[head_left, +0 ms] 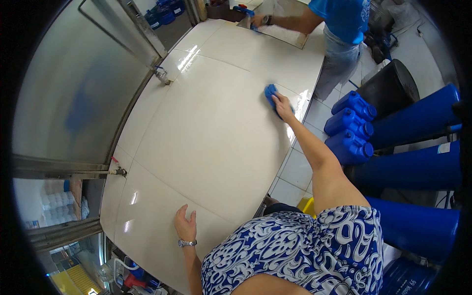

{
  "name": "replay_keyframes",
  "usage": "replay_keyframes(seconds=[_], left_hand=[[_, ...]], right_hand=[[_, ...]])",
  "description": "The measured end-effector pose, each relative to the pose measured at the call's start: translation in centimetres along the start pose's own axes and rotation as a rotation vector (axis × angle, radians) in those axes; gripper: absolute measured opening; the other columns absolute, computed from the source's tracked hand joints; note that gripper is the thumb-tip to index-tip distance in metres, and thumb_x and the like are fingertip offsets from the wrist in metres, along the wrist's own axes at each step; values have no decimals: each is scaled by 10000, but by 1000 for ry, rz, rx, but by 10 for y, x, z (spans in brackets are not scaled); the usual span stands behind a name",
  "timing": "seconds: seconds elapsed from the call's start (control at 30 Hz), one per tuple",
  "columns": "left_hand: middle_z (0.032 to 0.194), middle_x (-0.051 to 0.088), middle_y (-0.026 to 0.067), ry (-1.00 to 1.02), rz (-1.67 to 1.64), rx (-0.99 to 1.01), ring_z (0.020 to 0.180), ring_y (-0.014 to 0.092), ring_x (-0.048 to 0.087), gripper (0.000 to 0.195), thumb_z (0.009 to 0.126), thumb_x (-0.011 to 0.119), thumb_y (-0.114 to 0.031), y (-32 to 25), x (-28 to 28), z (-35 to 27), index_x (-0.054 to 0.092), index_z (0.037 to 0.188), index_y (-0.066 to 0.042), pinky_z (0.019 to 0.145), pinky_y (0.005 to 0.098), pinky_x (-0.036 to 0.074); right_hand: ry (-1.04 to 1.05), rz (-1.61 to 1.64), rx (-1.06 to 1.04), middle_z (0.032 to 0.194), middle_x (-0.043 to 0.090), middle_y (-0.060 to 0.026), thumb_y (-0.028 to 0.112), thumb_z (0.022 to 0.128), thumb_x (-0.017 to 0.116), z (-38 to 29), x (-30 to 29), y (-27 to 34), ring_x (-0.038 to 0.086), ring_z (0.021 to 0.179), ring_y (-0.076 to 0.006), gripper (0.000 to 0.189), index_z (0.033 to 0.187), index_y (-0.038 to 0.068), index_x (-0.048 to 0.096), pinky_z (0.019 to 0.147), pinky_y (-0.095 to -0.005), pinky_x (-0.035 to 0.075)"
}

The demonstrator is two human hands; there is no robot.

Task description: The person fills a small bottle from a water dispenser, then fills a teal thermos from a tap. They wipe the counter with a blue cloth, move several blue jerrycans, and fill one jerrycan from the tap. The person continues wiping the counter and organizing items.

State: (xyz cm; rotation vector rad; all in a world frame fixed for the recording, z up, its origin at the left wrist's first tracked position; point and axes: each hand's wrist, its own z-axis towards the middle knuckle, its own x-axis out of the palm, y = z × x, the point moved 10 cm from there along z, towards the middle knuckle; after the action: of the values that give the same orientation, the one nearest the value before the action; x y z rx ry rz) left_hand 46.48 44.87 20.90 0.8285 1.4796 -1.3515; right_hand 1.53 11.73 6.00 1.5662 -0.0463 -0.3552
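A blue cloth (271, 92) is bunched beneath my right hand (283, 106), which presses it onto the white tiled counter (199, 121) near the right edge. My right arm is stretched out across that side. Lower down, my left hand (185, 223) hovers over or rests on the tiles, fingers apart and holding nothing; contact cannot be told. A metal-banded watch circles the left wrist.
At the far end a co-worker in a blue shirt (341, 18) has a hand at a metal-edged panel (284, 37). Valves (162, 76) (120, 172) stick out over the left edge. Blue jerrycans (348, 147) and tall blue cylinders (409, 166) stand at right.
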Motion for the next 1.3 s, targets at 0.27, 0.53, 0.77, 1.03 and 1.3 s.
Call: replay_keyframes(seconds=[0.27, 0.53, 0.77, 1.03, 1.3], left_hand=[[1287, 466, 250, 108, 113, -151, 1185, 389, 454, 564, 747, 722, -208, 19, 31, 19, 511, 1231, -10, 996, 436, 373], [1442, 192, 326, 292, 257, -437, 1322, 453, 256, 1086, 595, 831, -338, 57, 66, -8, 211, 1432, -30, 1085, 459, 277], [1493, 78, 275, 362, 300, -740, 1356, 445, 186, 1327, 423, 909, -320, 55, 102, -57, 123, 1457, -52, 1102, 436, 276], [1507, 74, 236, 305, 287, -809, 1363, 416, 188, 1368, 383, 918, -246, 58, 88, -129, 92, 1451, -22, 1107, 406, 292], [1512, 76, 216, 351, 326, -913, 1371, 376, 200, 1352, 400, 912, -200, 38, 80, -153, 82, 1455, -46, 1086, 387, 336]], right_hand=[[1021, -264, -1061, 1256, 522, -117, 287, 765, 640, -352, 179, 97, 456, 1194, -296, 449, 1170, 106, 573, 1004, -454, 344], [586, -703, -907, 1380, 448, -96, 171, 787, 598, -96, 23, -23, 367, 1310, -310, 498, 1280, 176, 523, 1085, -530, 236], [615, -284, -55, 1105, 605, -172, 181, 924, 453, 57, 2, -10, 576, 1015, -286, 316, 1186, 33, 550, 907, -387, 440], [1375, 98, -1407, 1375, 441, -85, 374, 737, 672, -288, 220, 108, 324, 1329, -295, 506, 1179, 148, 575, 1062, -521, 263], [182, -472, -923, 1198, 574, -135, 175, 819, 518, 176, 221, 100, 524, 1118, -301, 280, 1063, 85, 623, 1029, -484, 329]])
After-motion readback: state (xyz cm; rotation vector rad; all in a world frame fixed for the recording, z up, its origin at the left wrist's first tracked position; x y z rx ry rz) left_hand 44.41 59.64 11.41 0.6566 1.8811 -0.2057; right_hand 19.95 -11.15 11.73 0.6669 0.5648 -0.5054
